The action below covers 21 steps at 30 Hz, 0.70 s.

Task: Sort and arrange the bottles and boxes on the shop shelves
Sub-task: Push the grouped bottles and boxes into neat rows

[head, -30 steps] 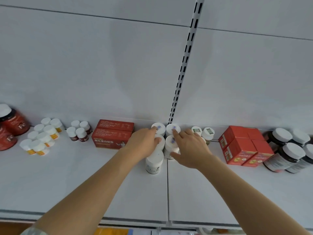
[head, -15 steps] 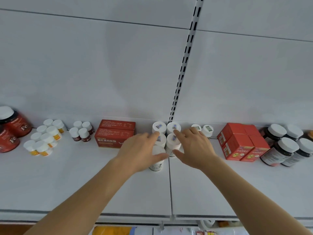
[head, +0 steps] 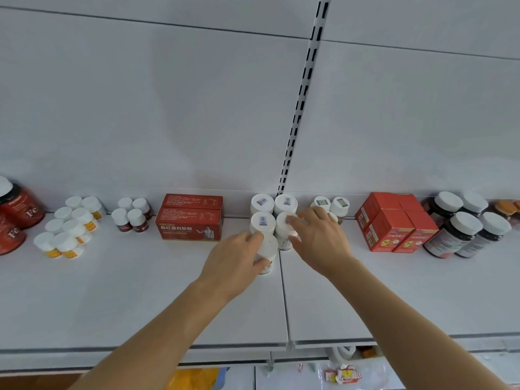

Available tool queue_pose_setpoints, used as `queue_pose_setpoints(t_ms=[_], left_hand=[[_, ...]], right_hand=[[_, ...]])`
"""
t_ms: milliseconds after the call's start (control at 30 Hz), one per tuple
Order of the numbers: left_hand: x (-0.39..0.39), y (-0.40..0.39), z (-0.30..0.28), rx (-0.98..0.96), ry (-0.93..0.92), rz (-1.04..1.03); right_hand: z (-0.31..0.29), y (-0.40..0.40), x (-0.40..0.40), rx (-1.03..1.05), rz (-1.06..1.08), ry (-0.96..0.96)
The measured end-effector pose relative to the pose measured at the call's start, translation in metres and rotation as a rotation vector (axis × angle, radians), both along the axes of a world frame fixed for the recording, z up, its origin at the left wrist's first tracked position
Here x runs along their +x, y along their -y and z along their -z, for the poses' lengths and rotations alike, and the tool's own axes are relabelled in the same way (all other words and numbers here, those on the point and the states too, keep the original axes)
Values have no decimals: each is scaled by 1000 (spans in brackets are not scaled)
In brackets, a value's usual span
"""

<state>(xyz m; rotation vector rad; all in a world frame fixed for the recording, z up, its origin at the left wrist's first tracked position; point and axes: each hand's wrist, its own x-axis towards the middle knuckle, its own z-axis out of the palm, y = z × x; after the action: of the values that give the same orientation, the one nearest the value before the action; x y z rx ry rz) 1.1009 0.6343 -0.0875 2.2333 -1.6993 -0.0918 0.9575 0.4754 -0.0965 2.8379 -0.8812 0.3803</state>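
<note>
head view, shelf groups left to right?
Red Fe jars → white bottles with orange labels → small dark-label bottles → long red boxes → white bottles with cap stickers under both hands → stacked red boxes → dark white-capped jars.

The shelf [head: 140,299] and its back panel [head: 168,108] were plain white, the upright strip [head: 302,88] white with a column of black slots. The front white bottle [head: 267,250] had a white cap, and the white bottles behind it [head: 262,204] wore white caps with small blue-printed stickers. The flat boxes [head: 189,225] were red with white and yellow lettering. The cube boxes [head: 389,230] were red with yellow figures. The small bottles [head: 67,243] at left had white caps and orange-yellow labels; the tiny bottles [head: 132,218] were dark red under white caps. The big jars [head: 24,209] were red with white "Fe". The dark jars [head: 453,235] at right carried white lids.
</note>
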Motion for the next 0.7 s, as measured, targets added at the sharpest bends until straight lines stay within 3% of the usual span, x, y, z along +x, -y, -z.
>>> queue_pose_setpoints(t_ms=[333, 567, 700], left_hand=[[1, -3, 1, 6, 40, -57], [-25, 32, -23, -217, 178, -9], [-60, 74, -32, -186, 103, 40]], right_hand=[[-5, -5, -8, 4, -11, 91], [-18, 29, -48, -42, 49, 97], [-24, 58, -71, 4, 85, 75]])
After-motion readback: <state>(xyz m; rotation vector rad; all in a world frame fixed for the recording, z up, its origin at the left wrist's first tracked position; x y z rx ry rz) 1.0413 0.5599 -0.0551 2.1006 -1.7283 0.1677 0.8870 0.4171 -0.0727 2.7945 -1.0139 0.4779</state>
